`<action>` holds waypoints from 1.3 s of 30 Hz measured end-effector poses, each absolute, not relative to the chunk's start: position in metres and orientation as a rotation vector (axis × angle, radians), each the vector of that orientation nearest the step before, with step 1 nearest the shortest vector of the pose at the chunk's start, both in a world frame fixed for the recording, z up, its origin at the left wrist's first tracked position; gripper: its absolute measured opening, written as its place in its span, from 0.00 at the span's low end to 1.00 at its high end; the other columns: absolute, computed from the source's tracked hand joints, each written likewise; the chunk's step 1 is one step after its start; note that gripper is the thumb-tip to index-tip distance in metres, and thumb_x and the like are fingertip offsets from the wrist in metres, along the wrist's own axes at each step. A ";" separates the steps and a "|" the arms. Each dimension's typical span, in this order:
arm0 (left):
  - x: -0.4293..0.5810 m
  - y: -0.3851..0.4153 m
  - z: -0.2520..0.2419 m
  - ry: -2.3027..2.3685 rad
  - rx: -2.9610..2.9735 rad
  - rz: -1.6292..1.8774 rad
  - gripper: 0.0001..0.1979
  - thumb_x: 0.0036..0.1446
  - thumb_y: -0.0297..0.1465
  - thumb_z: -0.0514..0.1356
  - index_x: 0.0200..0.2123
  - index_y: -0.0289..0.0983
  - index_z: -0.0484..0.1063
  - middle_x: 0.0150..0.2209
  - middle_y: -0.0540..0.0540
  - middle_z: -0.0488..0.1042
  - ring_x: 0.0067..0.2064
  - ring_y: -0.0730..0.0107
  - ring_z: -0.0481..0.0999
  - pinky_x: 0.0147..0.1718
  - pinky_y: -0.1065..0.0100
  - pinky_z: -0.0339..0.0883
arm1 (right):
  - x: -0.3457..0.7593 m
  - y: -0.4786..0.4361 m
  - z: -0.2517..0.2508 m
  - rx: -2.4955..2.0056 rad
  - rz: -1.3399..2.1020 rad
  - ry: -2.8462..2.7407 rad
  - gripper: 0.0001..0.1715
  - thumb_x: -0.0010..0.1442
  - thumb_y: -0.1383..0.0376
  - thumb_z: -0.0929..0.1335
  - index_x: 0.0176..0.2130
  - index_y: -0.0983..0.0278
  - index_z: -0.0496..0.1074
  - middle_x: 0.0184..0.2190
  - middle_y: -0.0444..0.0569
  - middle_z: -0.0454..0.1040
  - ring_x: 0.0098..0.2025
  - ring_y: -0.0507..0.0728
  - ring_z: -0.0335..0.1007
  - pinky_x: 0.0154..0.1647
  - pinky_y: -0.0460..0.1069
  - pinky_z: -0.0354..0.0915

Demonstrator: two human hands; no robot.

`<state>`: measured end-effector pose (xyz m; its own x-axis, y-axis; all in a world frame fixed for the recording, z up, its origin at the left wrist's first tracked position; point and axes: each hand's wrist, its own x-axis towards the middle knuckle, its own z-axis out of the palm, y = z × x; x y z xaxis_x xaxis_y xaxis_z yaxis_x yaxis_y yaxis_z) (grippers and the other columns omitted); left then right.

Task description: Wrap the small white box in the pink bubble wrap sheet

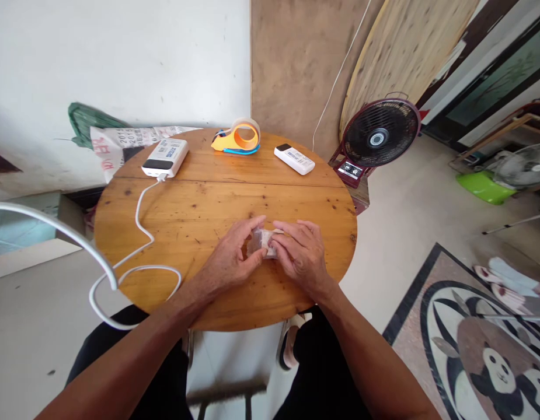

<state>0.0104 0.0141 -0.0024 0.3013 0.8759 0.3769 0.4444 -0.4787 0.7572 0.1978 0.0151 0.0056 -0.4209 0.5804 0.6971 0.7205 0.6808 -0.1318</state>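
A small whitish packet in clear plastic point(267, 240) lies between my hands over the round wooden table point(199, 216). My left hand point(238, 249) is at its left side, thumb and fingers curved around that edge and touching it. From the right, my right hand point(301, 251) has its thumb and fingertips pressed on the packet. The fingers partly cover it, so its full shape is hidden.
At the table's back stand a white power bank point(168, 156) with a white cable point(142, 224), an orange tape dispenser point(239, 139) and a white device point(295, 159). A fan point(378, 137) stands beyond the right edge. Another person's feet point(508, 286) show at far right.
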 end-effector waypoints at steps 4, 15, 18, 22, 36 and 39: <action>0.011 0.013 -0.003 1.163 2.062 1.104 0.24 0.57 0.30 0.57 0.57 0.32 0.62 0.54 0.37 0.70 0.52 0.60 0.71 0.51 0.58 0.67 | 0.198 0.018 0.005 -1.020 -0.175 -2.075 0.05 0.61 0.70 0.67 0.36 0.60 0.71 0.44 0.49 0.79 0.42 0.56 0.74 0.49 0.56 0.62; 0.010 0.012 -0.002 1.141 2.078 1.117 0.24 0.57 0.29 0.58 0.57 0.35 0.62 0.53 0.39 0.70 0.52 0.61 0.70 0.53 0.58 0.65 | 0.196 0.016 0.003 -1.064 0.077 -1.964 0.06 0.64 0.69 0.63 0.38 0.61 0.68 0.49 0.53 0.74 0.52 0.57 0.70 0.51 0.55 0.61; 0.011 0.011 0.000 1.156 2.029 1.122 0.23 0.57 0.31 0.59 0.56 0.36 0.64 0.50 0.41 0.72 0.51 0.61 0.71 0.52 0.57 0.65 | 0.196 0.014 0.007 -1.061 0.175 -1.920 0.05 0.64 0.68 0.62 0.37 0.61 0.68 0.49 0.54 0.74 0.51 0.58 0.70 0.52 0.55 0.62; 0.011 0.012 0.003 1.171 1.840 1.076 0.26 0.54 0.34 0.61 0.56 0.37 0.64 0.52 0.40 0.71 0.52 0.59 0.71 0.52 0.56 0.66 | 0.195 0.012 0.016 -1.073 0.358 -1.841 0.06 0.65 0.66 0.62 0.36 0.61 0.67 0.50 0.53 0.73 0.51 0.58 0.71 0.52 0.56 0.64; 0.005 0.012 -0.007 0.951 1.610 0.797 0.42 0.50 0.36 0.66 0.66 0.40 0.51 0.65 0.38 0.58 0.63 0.51 0.63 0.60 0.51 0.59 | 0.211 0.034 0.015 -1.036 1.026 -1.254 0.12 0.62 0.56 0.66 0.34 0.62 0.70 0.47 0.50 0.75 0.42 0.57 0.74 0.48 0.54 0.67; 0.006 0.012 -0.005 0.958 1.618 0.836 0.42 0.48 0.34 0.67 0.65 0.42 0.54 0.62 0.39 0.64 0.59 0.51 0.68 0.56 0.52 0.65 | 0.214 0.040 0.016 -1.026 1.147 -1.138 0.14 0.58 0.55 0.68 0.29 0.62 0.68 0.45 0.51 0.76 0.39 0.57 0.75 0.45 0.54 0.69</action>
<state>0.0063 0.0123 -0.0046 0.4395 0.8964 0.0578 0.1784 -0.1502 0.9724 0.2137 0.0398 0.0160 0.0477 0.9903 0.1309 -0.1385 0.1363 -0.9809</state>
